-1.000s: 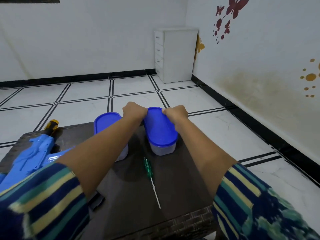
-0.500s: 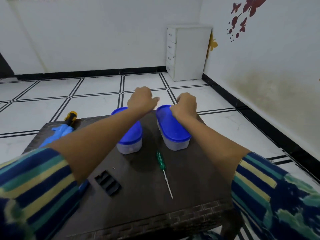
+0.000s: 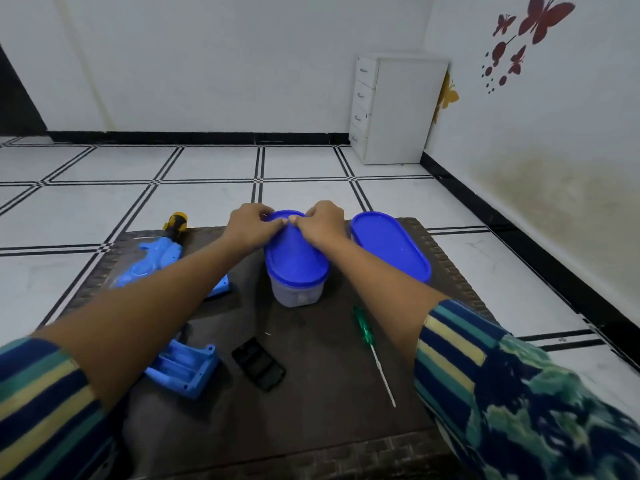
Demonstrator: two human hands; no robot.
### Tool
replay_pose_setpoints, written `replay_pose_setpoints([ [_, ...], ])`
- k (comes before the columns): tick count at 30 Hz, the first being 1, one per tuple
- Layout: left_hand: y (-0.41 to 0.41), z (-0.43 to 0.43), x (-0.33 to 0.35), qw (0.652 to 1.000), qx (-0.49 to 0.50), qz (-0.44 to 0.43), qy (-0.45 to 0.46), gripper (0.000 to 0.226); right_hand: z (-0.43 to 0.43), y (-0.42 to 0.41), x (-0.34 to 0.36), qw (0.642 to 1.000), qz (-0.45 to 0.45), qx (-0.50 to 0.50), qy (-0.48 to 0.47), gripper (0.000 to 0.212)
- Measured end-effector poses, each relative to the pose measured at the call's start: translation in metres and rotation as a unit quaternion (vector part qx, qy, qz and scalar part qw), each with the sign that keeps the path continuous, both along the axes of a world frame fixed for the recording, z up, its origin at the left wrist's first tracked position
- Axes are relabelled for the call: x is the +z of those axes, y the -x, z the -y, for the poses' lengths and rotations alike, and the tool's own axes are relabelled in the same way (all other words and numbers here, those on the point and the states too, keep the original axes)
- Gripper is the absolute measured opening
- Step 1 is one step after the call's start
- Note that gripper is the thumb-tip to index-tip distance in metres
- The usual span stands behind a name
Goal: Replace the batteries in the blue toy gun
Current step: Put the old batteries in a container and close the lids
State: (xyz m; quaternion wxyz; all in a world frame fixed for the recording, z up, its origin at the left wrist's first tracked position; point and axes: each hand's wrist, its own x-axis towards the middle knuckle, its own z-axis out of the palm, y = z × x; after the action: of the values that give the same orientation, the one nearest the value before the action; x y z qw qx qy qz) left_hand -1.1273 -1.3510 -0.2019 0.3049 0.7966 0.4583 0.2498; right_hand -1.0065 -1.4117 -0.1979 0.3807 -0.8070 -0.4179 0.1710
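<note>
The blue toy gun (image 3: 157,259) lies on the left of the dark table (image 3: 311,420), its yellow-black muzzle pointing away, my left forearm crossing it. Its open battery compartment (image 3: 185,368) shows near me, and the black battery cover (image 3: 258,363) lies beside it. Both my left hand (image 3: 251,226) and my right hand (image 3: 323,221) grip the far end of the blue lid of the left clear container (image 3: 294,268), thumbs on top of the lid. The lid looks tilted up at that end. A second blue-lidded container (image 3: 389,245) stands to its right.
A green-handled screwdriver (image 3: 372,351) lies on the table right of centre, tip toward me. A tiny screw (image 3: 267,334) lies near the cover. White tiled floor surrounds the table; a white drawer cabinet (image 3: 398,109) stands in the far corner.
Both hands left the right container and moved to the left one, now gripping its lid. The view shifted, bringing the gun's battery compartment and cover into sight.
</note>
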Motion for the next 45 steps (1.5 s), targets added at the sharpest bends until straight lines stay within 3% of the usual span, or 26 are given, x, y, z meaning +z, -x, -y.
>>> replay_pose_setpoints([
  [2, 0.001, -0.002, -0.009, 0.998, -0.007, 0.060, 0.034, 0.043, -0.003, -0.004, 0.007, 0.996, -0.085, -0.030, 0.010, 0.037],
  [5, 0.005, -0.005, -0.019, 0.981, -0.033, 0.141, 0.129, 0.039, -0.013, 0.001, 0.020, 0.979, -0.196, -0.041, 0.029, 0.024],
  [9, 0.003, -0.005, -0.026, 0.973, -0.044, 0.169, 0.149, 0.031, -0.022, 0.020, 0.019, 0.990, -0.114, -0.072, 0.028, 0.016],
  [13, 0.010, -0.007, -0.032, 0.970, -0.017, 0.150, 0.191, 0.081, -0.026, 0.016, 0.008, 0.986, -0.144, -0.082, 0.008, 0.021],
  [15, 0.008, -0.008, -0.028, 0.957, 0.004, 0.173, 0.232, 0.091, -0.028, 0.010, 0.004, 0.985, -0.146, -0.090, 0.002, 0.028],
  [18, 0.003, -0.007, -0.020, 0.944, 0.008, 0.199, 0.262, 0.085, -0.031, 0.010, -0.001, 0.989, -0.104, -0.085, -0.055, 0.011],
  [22, 0.001, -0.005, -0.016, 0.935, 0.007, 0.217, 0.280, 0.076, -0.022, 0.012, 0.004, 0.974, -0.096, -0.064, -0.194, 0.010],
  [24, 0.002, -0.007, -0.016, 0.953, -0.013, 0.174, 0.249, 0.060, -0.015, 0.010, 0.011, 0.962, -0.100, -0.056, -0.249, 0.017],
  [26, 0.000, -0.016, -0.017, 0.983, -0.033, 0.075, 0.162, 0.039, -0.005, 0.011, 0.025, 0.952, -0.113, -0.045, -0.282, 0.021],
  [29, -0.003, -0.020, -0.018, 0.996, -0.016, -0.052, 0.064, 0.030, 0.014, 0.006, 0.053, 0.940, -0.151, 0.008, -0.306, 0.017],
  [31, -0.005, -0.014, -0.017, 0.995, 0.030, -0.089, 0.017, 0.028, 0.037, 0.005, 0.074, 0.935, -0.152, 0.062, -0.315, 0.016],
  [33, -0.005, 0.006, -0.004, 0.993, 0.119, 0.006, -0.007, 0.032, 0.061, 0.003, 0.089, 0.930, -0.135, 0.093, -0.330, 0.016],
  [35, 0.004, 0.034, 0.019, 0.957, 0.195, 0.207, 0.050, 0.037, 0.085, 0.003, 0.096, 0.924, -0.137, 0.097, -0.345, 0.014],
  [37, 0.020, 0.066, 0.045, 0.902, 0.109, 0.394, 0.142, 0.043, 0.101, 0.000, 0.098, 0.911, -0.175, 0.078, -0.364, 0.012],
  [38, 0.030, 0.088, 0.056, 0.895, 0.034, 0.417, 0.154, 0.044, 0.111, -0.001, 0.099, 0.904, -0.201, 0.063, -0.372, 0.010],
  [41, 0.053, 0.131, 0.062, 0.936, -0.133, 0.321, 0.054, 0.022, 0.133, -0.002, 0.099, 0.869, -0.302, 0.024, -0.390, 0.007],
  [43, 0.057, 0.152, 0.061, 0.953, -0.158, 0.257, -0.011, 0.036, 0.150, 0.002, 0.098, 0.819, -0.411, 0.022, -0.400, 0.004],
  [45, 0.053, 0.162, 0.063, 0.963, -0.117, 0.208, -0.124, 0.057, 0.166, 0.001, 0.097, 0.783, -0.477, 0.037, -0.399, 0.004],
])
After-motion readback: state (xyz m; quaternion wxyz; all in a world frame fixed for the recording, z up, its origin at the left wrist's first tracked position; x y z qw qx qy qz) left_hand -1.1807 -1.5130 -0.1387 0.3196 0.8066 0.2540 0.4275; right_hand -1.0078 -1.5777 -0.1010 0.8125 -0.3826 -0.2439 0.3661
